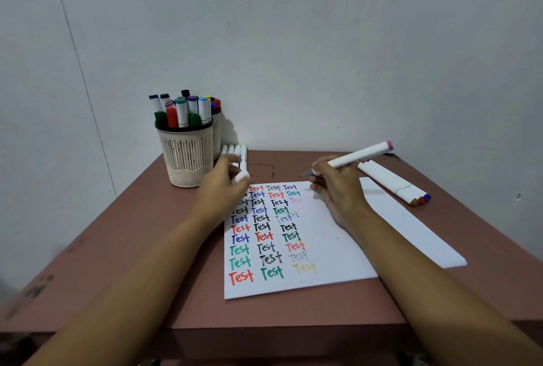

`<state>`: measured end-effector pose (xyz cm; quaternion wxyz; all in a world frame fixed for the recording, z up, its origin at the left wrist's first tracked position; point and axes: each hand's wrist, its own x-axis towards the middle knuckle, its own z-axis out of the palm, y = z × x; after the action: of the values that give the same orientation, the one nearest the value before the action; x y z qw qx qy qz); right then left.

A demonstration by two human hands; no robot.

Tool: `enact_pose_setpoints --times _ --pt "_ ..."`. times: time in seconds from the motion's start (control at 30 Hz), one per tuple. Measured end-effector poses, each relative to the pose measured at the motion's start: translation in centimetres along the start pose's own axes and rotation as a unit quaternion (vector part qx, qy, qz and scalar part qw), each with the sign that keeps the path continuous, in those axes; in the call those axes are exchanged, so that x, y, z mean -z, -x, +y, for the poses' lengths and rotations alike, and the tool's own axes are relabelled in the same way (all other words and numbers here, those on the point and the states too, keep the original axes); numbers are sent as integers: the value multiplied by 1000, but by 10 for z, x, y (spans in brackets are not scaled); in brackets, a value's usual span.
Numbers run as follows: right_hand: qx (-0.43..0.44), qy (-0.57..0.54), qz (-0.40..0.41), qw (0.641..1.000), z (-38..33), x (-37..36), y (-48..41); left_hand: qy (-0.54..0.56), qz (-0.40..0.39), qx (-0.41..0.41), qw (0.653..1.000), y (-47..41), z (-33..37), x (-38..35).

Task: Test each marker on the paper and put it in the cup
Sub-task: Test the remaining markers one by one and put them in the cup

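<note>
Gripped by right hand (335,192), marker (361,155) tilts above paper (323,263) — left hand (220,189) holds cap (242,176).

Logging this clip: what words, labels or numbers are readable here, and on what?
"Test": handwritten repeatedly in three columns on the paper, in red, black, blue, green, yellow, faint grey and pink.
Dark print on the white markers lying beside the cup: too small to read.
No other text is visible.

Plain pale wall (323,42), reddish-brown table (147,248) (scuffed)
</note>
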<state>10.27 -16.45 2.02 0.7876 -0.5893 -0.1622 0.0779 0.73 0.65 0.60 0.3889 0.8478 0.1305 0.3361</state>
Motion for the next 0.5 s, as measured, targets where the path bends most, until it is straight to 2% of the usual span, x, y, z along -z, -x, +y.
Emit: enact_pose_setpoints --times 0.1,0.17,0.27,0.5 --pt "-28 -89 -58 994 -4 -7 8 3 -18 -42 999 4 5 -1" --pt "-30 -106 -87 990 -5 -11 12 7 -53 -67 996 7 8 -2" --pt "-18 -91 -119 989 -6 -15 16 9 -96 -92 991 10 10 -6" --pt "-14 -41 -154 987 -5 -15 19 33 -87 -89 992 9 14 -7"
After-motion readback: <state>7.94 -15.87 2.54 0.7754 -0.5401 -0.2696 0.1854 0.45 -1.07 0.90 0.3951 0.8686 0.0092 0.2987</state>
